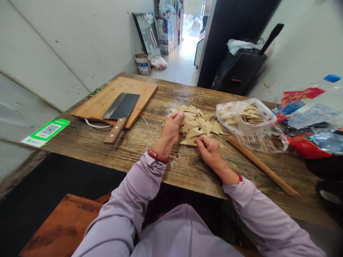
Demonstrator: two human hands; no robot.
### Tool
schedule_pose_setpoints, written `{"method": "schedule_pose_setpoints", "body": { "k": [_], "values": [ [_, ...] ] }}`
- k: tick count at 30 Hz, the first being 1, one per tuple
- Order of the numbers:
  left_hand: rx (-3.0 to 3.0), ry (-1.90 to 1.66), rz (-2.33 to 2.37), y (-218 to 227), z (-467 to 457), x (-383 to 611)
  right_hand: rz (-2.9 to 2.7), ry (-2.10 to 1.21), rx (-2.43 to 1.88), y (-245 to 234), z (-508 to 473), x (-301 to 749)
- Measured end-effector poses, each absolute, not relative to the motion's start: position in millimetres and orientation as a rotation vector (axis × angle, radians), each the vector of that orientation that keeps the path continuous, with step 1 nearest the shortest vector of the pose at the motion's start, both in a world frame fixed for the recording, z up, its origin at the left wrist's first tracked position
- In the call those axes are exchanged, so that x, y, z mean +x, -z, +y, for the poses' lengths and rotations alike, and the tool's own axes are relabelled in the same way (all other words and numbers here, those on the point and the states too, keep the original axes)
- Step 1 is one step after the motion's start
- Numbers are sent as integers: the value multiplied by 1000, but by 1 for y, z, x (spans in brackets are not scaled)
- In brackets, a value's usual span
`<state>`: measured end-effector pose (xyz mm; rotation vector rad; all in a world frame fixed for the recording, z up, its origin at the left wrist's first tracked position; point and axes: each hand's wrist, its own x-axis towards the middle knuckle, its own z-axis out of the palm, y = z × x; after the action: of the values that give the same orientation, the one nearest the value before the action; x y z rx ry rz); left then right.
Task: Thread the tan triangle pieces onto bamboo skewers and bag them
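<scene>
A loose pile of tan triangular tofu pieces (199, 123) lies on the wooden table. My left hand (170, 127) is closed at the pile's left edge, thumb and forefinger pinched on one tofu piece, mostly covered by the fingers. At the near right edge of the pile, my right hand (210, 151) is closed in a pinch on what looks like a thin bamboo skewer, of which little shows. To its right lies a bundle of bamboo skewers (261, 164), with a loose skewer alongside. A clear plastic bag (245, 112) behind the bundle contains skewered tofu pieces, with sticks pointing toward me.
On the left, a cleaver (122, 107) rests on a wooden cutting board (144, 87), handle over the near edge. A green QR card (46, 132) is at the table's left corner. Plastic packages and a blue-capped bottle (318, 103) crowd the right side. A wooden stool (63, 225) stands below left.
</scene>
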<state>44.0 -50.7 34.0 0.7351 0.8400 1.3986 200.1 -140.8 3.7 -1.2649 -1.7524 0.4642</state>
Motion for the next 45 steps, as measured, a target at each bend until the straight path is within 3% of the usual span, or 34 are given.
{"method": "schedule_pose_setpoints", "body": {
  "k": [45],
  "values": [
    [803, -1307, 632, -46, -80, 69, -1511, -672, -1270, -2, -137, 199]
  ]
}}
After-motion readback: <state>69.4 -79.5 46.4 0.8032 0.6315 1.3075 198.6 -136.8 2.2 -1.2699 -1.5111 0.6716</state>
